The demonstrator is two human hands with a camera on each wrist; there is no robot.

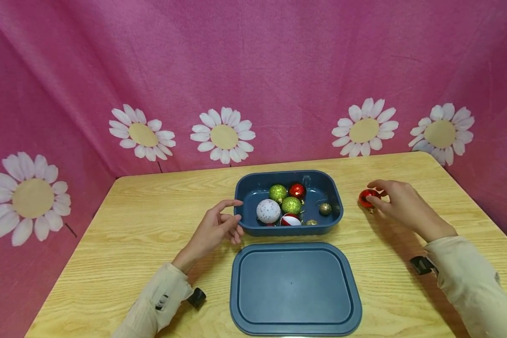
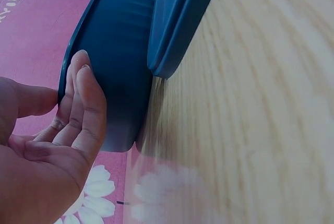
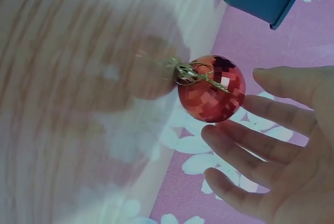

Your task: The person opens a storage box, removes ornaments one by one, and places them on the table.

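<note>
A red mirror-faceted bauble (image 3: 211, 101) rests on the bench (image 1: 173, 202), at centre right of the head frame, its gold hanging cord (image 3: 183, 72) toward the bench in the right wrist view. The right hand (image 1: 401, 204) is spread around it but not clenched: the right wrist view shows a gap between thumb and bauble, with the nearer fingers just beside or behind it; whether they touch cannot be told. The step in hand looks like taking hold of this bauble, and the next move would call for thumb and fingers to close on its round sides, then a straight lift

Left of it, mid-frame, stands a dark blue plastic container (image 1: 287, 230). The left hand (image 1: 215, 230) is at its left end, thumb straight and fingers relaxed, steadying rather than grasping, it seems. Inside lie two green glitter baubles (image 1: 291, 205), another red bauble (image 1: 297, 190), a speckled white ball (image 1: 268, 211), a red-and-white striped bauble (image 1: 291, 219) and two small gold ones (image 1: 325, 209)

The matching lid (image 1: 293, 291) lies flat at lower centre, apart from the container. Behind hangs a pink daisy-print cloth (image 1: 287, 70), filling the upper frame
</note>
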